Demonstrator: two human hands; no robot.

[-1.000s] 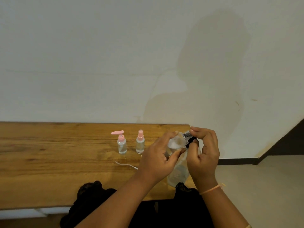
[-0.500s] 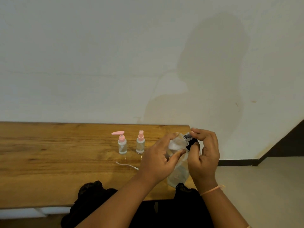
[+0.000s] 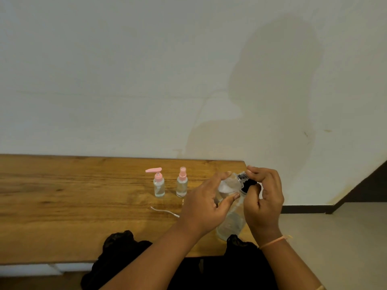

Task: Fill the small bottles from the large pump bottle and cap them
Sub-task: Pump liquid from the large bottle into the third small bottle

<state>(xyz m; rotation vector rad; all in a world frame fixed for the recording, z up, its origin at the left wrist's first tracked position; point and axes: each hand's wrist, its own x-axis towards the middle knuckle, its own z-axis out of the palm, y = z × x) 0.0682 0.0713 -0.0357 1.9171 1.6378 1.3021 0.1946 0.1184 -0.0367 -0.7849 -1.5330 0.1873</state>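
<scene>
At the right end of the surface (image 3: 62,206), large bottle (image 3: 231,225) clasped near its shoulder in left hand (image 3: 205,208), black cap (image 3: 249,184) pinched by right hand (image 3: 266,204); best twisted with bottle held steady and upright.

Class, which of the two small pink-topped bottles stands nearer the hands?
The spray-top bottle, on the right; the pump-top bottle with the long spout stands farther left.

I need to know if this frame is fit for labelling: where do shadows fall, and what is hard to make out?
Head view: the person's shadow lies on the wall, up right; the clear large bottle, gripped by the left hand, blends into the table; the black pump head pinched by the right hand is partly hidden.
</scene>
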